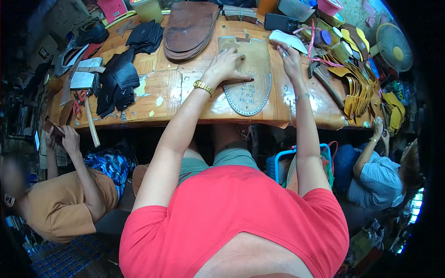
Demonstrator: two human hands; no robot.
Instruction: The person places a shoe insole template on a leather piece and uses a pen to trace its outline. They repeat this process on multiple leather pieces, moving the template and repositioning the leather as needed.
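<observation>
A tan, flat pattern piece [255,58] lies on the wooden table, with a rounded near end, a dotted line along its edge, handwritten marks and a notch at the far end. My left hand [227,66] rests on its left side, thumb and fingers spread, pressing it flat. Right of the piece, my right hand [289,58] is raised with curled fingers around something thin that I cannot make out. A white sheet [288,41] lies just beyond that hand. Dark brown rounded leather pieces [189,30] are stacked beyond my left hand.
Folded black pieces [121,78], red-handled scissors [79,99] and a hammer [92,121] lie at the left. Right are another hammer [328,85], yellow straps [359,90], tubs [330,7] and a fan [394,47]. A blue basket [279,162] stands below. People sit on both sides.
</observation>
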